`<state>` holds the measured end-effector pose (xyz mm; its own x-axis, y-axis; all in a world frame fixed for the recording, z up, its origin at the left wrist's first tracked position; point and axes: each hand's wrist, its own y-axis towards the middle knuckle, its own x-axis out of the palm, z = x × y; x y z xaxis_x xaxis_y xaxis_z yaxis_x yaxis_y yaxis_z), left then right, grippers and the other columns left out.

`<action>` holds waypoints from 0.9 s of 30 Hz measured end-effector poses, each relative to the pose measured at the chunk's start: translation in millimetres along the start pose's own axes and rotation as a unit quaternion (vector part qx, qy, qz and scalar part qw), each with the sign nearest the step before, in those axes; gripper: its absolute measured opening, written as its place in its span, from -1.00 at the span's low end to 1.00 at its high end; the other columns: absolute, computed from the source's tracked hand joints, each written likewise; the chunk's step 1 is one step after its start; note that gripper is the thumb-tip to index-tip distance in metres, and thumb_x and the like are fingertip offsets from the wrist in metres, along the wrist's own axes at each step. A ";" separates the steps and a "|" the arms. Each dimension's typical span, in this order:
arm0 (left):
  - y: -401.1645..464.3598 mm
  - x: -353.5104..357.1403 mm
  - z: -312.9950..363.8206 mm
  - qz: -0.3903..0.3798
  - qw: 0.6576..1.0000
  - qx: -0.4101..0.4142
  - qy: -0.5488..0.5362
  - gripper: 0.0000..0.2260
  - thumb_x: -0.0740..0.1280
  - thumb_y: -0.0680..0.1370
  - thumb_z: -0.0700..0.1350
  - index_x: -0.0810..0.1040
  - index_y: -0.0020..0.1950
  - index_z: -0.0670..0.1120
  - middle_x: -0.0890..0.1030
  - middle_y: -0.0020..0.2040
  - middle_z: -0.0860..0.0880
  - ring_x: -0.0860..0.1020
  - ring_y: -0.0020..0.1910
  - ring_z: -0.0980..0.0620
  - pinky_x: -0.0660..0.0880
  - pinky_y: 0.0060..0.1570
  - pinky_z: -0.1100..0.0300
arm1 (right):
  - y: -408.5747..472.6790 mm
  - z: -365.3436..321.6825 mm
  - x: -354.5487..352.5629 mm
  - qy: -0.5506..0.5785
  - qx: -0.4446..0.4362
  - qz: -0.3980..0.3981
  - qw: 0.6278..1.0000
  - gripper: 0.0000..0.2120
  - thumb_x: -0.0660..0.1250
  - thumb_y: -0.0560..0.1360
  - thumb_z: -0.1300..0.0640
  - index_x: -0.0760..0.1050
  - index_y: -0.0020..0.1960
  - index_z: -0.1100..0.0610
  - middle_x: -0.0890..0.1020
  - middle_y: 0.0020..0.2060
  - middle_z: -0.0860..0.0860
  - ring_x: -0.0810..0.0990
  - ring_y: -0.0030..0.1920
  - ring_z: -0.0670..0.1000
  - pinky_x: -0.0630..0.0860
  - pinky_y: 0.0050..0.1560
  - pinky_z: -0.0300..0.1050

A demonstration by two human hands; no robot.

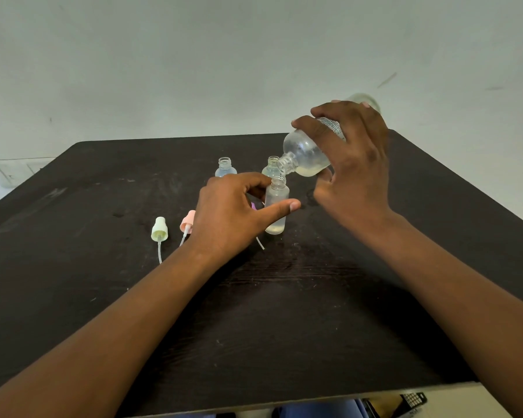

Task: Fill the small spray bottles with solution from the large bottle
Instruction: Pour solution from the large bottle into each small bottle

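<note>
The small spray bottle (pixel 276 206) is standing upright, uncapped, near the middle of the dark table (pixel 344 312), with a shallow layer of pale yellowish liquid sitting at its bottom. The large bottle (pixel 307 153) is being held tilted steeply above it, neck down and to the left, its mouth just over the small bottle's opening; a thin stream is falling between the two. Pale solution is pooling in the large bottle's lower shoulder.

The right hand (pixel 351 164) is gripping the large bottle around its body, fingers curled over the top and the thumb underneath. The left hand (pixel 236 209) is steadying the small bottle, thumb lying across its front and fingers wrapping behind it.

Just behind, two more small bottles are standing open: a bluish one (pixel 225 168) and a greenish one (pixel 271 167), the latter partly hidden by the large bottle's neck. Left of the left hand, a pale green spray cap (pixel 159 230) and a pink spray cap (pixel 187 222) are lying on the table, dip tubes trailing toward the near edge.
</note>
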<state>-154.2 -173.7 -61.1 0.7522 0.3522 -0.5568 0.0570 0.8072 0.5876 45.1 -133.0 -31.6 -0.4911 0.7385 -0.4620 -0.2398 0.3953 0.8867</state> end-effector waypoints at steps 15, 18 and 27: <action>-1.2 0.1 0.3 -0.002 1.000 0.003 0.005 -0.65 0.53 0.41 0.30 0.76 0.03 0.09 0.69 -0.21 0.24 0.58 -0.27 0.36 0.39 -0.25 0.48 | -0.6 -2.4 -0.4 -0.001 0.004 0.007 1.000 -0.32 0.29 0.25 0.37 0.61 0.34 0.03 0.59 0.32 0.07 0.52 0.39 0.19 0.30 0.51 0.18; -1.3 0.5 0.1 0.000 1.000 -0.003 0.002 -0.67 0.55 0.41 0.28 0.76 0.01 0.09 0.62 -0.28 0.29 0.55 -0.32 0.40 0.36 -0.29 0.52 | -1.1 -2.2 -0.7 -0.007 0.003 0.003 1.000 -0.31 0.28 0.25 0.36 0.61 0.35 0.03 0.59 0.32 0.07 0.52 0.40 0.18 0.29 0.51 0.17; -1.7 0.7 0.6 0.004 1.000 -0.004 0.001 -0.64 0.55 0.41 0.28 0.76 0.02 0.06 0.58 -0.33 0.30 0.54 -0.35 0.39 0.35 -0.26 0.46 | -1.1 -3.2 -1.4 -0.006 0.004 0.003 1.000 -0.32 0.28 0.25 0.35 0.61 0.35 0.02 0.59 0.32 0.06 0.51 0.39 0.18 0.29 0.51 0.15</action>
<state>-153.3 -175.1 -62.1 0.7513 0.3602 -0.5530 0.0457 0.8076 0.5880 43.4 -136.2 -31.9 -0.4831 0.7473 -0.4562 -0.2290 0.3951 0.8896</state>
